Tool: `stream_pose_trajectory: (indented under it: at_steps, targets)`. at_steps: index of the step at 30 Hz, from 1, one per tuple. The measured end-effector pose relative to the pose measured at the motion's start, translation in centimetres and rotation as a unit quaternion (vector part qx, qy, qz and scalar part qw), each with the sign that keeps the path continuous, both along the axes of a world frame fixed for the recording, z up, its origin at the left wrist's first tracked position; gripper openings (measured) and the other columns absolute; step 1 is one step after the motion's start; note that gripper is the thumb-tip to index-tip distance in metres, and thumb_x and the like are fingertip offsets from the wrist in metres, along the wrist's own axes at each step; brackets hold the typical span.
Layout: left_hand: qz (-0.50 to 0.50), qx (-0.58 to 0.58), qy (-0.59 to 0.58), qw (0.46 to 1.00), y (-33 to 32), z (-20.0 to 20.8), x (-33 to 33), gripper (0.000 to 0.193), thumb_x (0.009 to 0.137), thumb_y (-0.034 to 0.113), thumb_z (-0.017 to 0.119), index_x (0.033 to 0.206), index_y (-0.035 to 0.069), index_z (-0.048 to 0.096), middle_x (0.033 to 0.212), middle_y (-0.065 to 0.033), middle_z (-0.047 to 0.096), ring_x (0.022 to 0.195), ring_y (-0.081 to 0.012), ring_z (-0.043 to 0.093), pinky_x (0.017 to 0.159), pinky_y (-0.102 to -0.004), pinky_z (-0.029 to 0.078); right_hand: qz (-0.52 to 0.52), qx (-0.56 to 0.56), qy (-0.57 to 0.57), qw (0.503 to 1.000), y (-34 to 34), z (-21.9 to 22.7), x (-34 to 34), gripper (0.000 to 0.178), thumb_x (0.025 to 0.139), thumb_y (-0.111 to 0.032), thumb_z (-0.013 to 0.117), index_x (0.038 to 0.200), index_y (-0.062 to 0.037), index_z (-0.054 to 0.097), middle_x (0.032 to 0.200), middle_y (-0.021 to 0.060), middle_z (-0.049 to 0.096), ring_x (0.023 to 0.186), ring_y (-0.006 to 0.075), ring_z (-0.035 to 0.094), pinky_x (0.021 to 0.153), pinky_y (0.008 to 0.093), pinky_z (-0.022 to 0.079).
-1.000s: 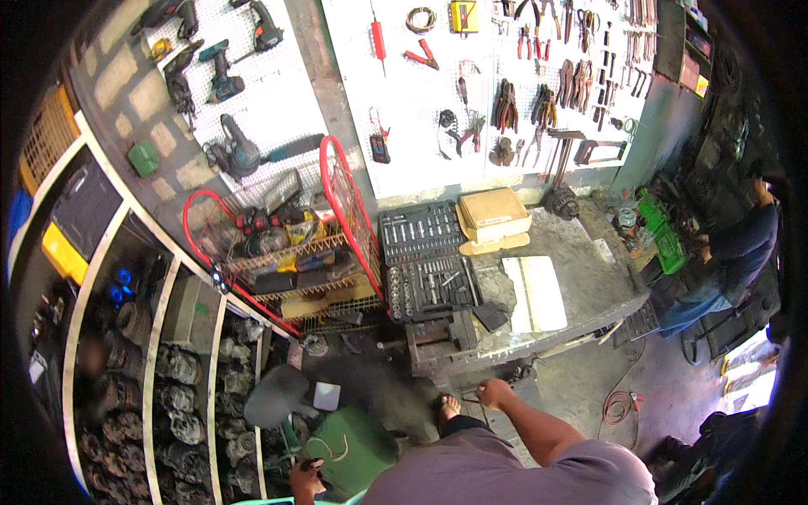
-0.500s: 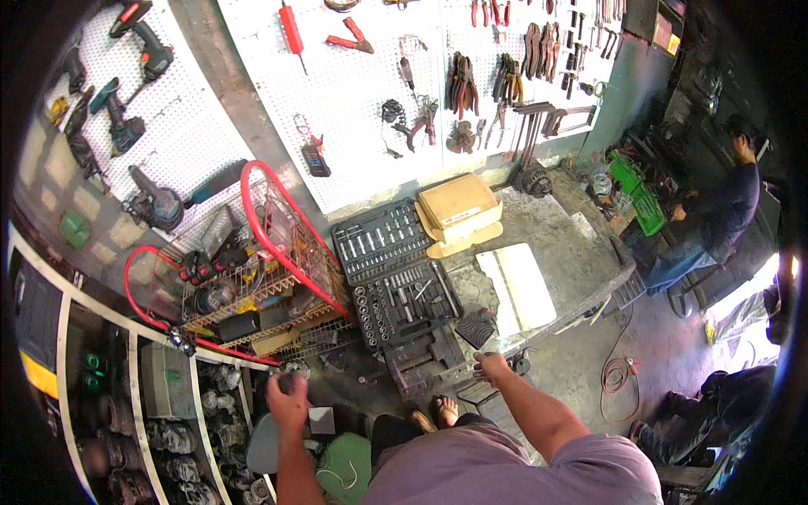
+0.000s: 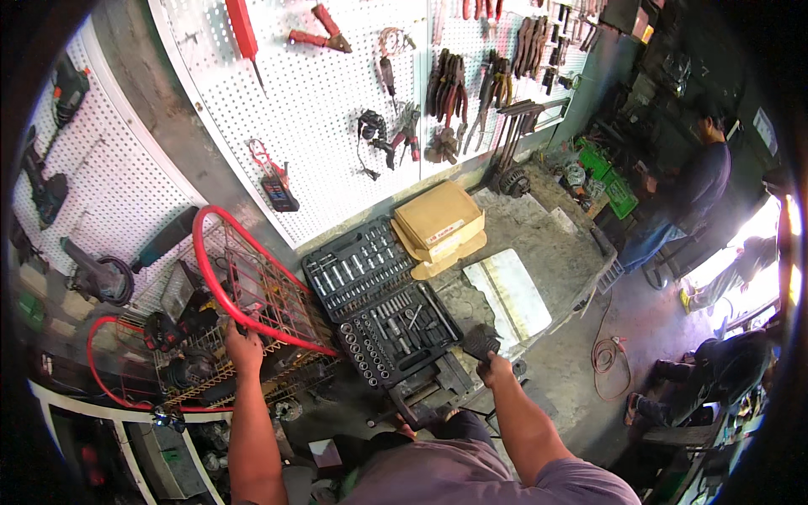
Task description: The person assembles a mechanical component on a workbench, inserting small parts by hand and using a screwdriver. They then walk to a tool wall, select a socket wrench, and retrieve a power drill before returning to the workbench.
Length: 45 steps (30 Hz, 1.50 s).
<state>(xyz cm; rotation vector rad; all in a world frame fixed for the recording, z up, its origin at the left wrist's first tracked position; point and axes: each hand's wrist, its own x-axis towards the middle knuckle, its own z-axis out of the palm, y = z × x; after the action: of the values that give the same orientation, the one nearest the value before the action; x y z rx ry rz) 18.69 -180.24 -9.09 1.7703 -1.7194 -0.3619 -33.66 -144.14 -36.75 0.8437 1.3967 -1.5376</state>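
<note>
My left hand [image 3: 243,348] is at the red tubular rail [image 3: 220,295] of a wire-basket cart, its fingers closed at the bend and partly hidden. My right hand [image 3: 495,369] is closed at the lower edge of a dark ribbed flat piece [image 3: 481,340] at the bench's near edge. Left of that hand is a bench vise [image 3: 433,389]. Behind the vise lies an opened socket set case [image 3: 396,328] with rows of sockets. A whitish stained sheet [image 3: 515,295] lies right of the dark piece, and an opened cardboard box [image 3: 438,220] stands farther back.
Pliers [image 3: 446,84] and other tools hang on a white pegboard [image 3: 320,93]. Power tools [image 3: 93,273] hang at left. A person [image 3: 707,181] stands at far right beside a green crate [image 3: 623,198]; another person [image 3: 715,370] is lower. A coiled hose [image 3: 608,358] lies on the floor.
My left hand has moved up and left to the cart's red rail. My right hand has come up against the dark ribbed piece. The view has shifted toward the bench.
</note>
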Motion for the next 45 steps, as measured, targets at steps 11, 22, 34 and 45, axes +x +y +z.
stream_pose_trajectory:
  at_steps: [11, 22, 34, 45]
  targets:
    - [0.011, -0.013, -0.171, 0.985, -0.9, -4.0, 0.5, 0.053, 0.101, 0.040, 0.079, 0.134, -0.001, 0.073, 0.125, -0.0319, 0.075, 0.115, -0.0539, 0.071, 0.096, -0.0589, 0.057, 0.115, -0.080, 0.088, 0.986, -7.6, 6.9, -11.3, 0.012, 0.113, -0.017, 0.067, 0.117, -0.0073, 0.071, 0.100, 0.0074, 0.069, 0.081, 0.0228, 0.061, 0.072, 0.0395, 0.057]
    - [0.015, 0.003, -0.113, 0.993, -1.4, -5.5, 2.2, 0.062, 0.103, 0.047, 0.078, 0.144, 0.001, 0.071, 0.141, -0.0335, 0.069, 0.132, -0.0530, 0.064, 0.110, -0.0583, 0.051, 0.276, 0.410, 0.622, 0.607, -8.5, 6.2, -9.2, 0.038, 0.105, -0.017, 0.071, 0.137, 0.0031, 0.069, 0.119, 0.0251, 0.073, 0.110, 0.0427, 0.072, 0.093, 0.0536, 0.058]
    - [0.005, 0.059, -0.037, 0.998, -1.6, -3.6, 0.6, 0.047, 0.103, 0.032, 0.078, 0.137, 0.000, 0.074, 0.122, -0.0270, 0.080, 0.117, -0.0465, 0.075, 0.104, -0.0527, 0.055, 0.573, 0.241, 0.408, 0.669, -23.0, 0.8, 6.7, 0.048, 0.100, -0.043, 0.079, 0.125, -0.0026, 0.080, 0.124, 0.0279, 0.079, 0.120, 0.0461, 0.076, 0.103, 0.0536, 0.060]
    - [-0.009, 0.055, -0.010, 0.998, -1.4, -3.1, 0.1, 0.056, 0.104, 0.043, 0.077, 0.138, 0.000, 0.073, 0.125, -0.0228, 0.080, 0.120, -0.0405, 0.076, 0.106, -0.0482, 0.056, 0.610, 0.275, 0.422, 0.612, -27.4, 0.4, 8.0, 0.040, 0.094, -0.034, 0.080, 0.117, -0.0018, 0.082, 0.123, 0.0257, 0.081, 0.117, 0.0445, 0.078, 0.103, 0.0531, 0.061]
